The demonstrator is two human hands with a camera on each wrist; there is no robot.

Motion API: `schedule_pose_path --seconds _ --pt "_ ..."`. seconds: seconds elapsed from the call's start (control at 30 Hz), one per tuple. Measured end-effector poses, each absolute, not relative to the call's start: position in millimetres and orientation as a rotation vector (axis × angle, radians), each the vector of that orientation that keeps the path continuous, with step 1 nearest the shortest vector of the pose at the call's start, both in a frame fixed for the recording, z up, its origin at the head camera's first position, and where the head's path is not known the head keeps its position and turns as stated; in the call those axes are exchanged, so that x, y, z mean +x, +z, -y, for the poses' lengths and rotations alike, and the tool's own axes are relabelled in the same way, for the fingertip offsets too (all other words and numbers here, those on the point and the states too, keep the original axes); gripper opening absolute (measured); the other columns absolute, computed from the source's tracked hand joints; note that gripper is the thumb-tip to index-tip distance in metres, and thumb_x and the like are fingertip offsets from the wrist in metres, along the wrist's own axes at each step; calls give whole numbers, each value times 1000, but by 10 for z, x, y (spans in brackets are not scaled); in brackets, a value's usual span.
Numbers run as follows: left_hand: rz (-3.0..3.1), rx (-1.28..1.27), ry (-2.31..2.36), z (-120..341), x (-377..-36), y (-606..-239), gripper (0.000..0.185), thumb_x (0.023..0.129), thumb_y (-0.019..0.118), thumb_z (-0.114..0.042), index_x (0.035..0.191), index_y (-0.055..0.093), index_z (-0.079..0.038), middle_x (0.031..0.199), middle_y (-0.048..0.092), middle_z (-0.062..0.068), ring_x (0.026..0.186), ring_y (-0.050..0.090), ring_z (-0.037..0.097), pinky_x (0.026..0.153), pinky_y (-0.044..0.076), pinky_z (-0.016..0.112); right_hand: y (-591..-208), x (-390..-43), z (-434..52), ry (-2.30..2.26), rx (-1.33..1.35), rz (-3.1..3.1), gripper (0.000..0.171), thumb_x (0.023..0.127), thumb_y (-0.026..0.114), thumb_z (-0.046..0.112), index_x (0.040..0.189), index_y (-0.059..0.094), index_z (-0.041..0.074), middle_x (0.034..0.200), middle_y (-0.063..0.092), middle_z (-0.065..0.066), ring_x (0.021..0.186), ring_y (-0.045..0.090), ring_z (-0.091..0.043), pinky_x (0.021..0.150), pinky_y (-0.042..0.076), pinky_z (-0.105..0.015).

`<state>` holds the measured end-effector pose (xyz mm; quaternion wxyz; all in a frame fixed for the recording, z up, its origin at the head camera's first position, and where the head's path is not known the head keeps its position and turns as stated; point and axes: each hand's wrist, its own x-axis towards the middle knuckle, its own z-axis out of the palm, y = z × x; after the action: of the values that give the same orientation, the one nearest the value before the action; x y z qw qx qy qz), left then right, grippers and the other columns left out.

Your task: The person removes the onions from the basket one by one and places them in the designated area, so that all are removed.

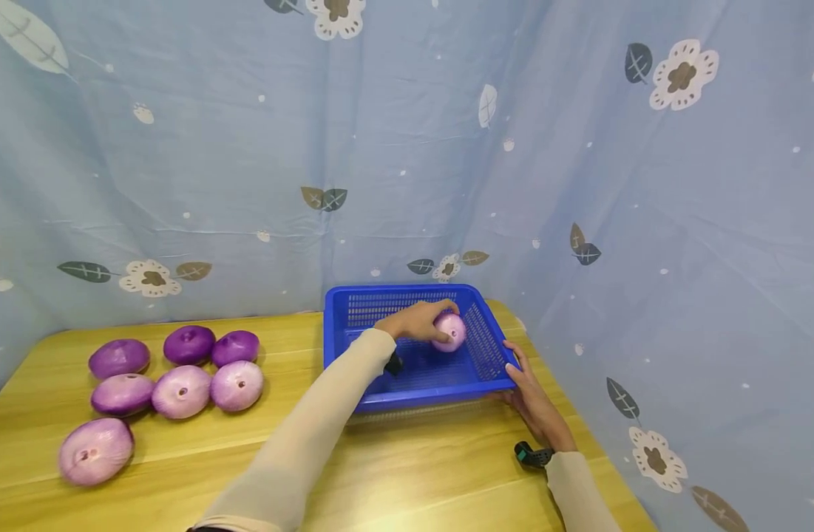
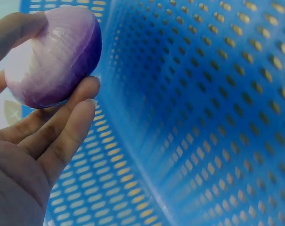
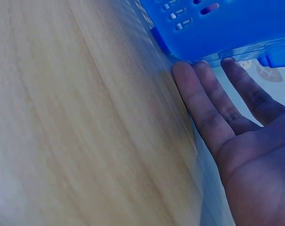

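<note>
Head view: a person's left hand [image 1: 416, 321] reaches into a blue plastic basket [image 1: 407, 299] and grips a pale purple peeled onion [image 1: 449, 332], fingers curled over its top. The onion sits inside the basket, towards its right wall; whether it rests on the basket floor or is held just above it cannot be told. The right hand [image 1: 533, 399] lies flat against the basket's near right corner, fingers straight and relaxed, touching the rim and wall from outside and holding nothing.

Left wrist view: the onion [image 2: 52, 56] is cradled between thumb and fingers [image 2: 67, 132], pale on one side and darker purple on the other. Behind it is the perforated blue wall and floor of the basket [image 2: 203, 117]. The onion is the only thing seen inside the basket.

Right wrist view: the right hand [image 3: 236, 136] is open, palm showing, its fingertips [image 3: 184, 70] touching the underside edge of the basket [image 3: 227, 28], which stands on a wooden table [image 3: 85, 122].

Head view again: on the table [image 1: 413, 473], well to the left of the basket, lie seven more purple onions [image 1: 180, 369] in a loose group, some dark purple, some pale. A blue curtain with flower and leaf print [image 1: 407, 148] hangs behind and to the right of the table.
</note>
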<state>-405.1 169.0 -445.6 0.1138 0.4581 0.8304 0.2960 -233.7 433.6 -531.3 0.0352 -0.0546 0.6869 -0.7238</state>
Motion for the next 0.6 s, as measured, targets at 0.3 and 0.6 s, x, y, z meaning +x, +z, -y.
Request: schedule_pose_path --seconds 0.3,0.6 --pt "-2435 1409 955 -1410 -4055 -4237 59 93 75 -25 147 51 -19 137 60 8 117 60 24 93 53 37 -5318 -2344 -4273 -2221 -149 -2115 56 112 39 36 161 13 38 159 19 -23 121 58 -34 96 54 -50" --pt "-2408 1450 973 -1137 -4067 -4116 59 93 74 -26 147 52 -17 133 61 9 115 60 24 90 54 36 -5321 -2337 -4237 -2244 -202 -2112 55 113 36 33 162 11 36 160 14 -24 126 53 -37 98 52 -54"
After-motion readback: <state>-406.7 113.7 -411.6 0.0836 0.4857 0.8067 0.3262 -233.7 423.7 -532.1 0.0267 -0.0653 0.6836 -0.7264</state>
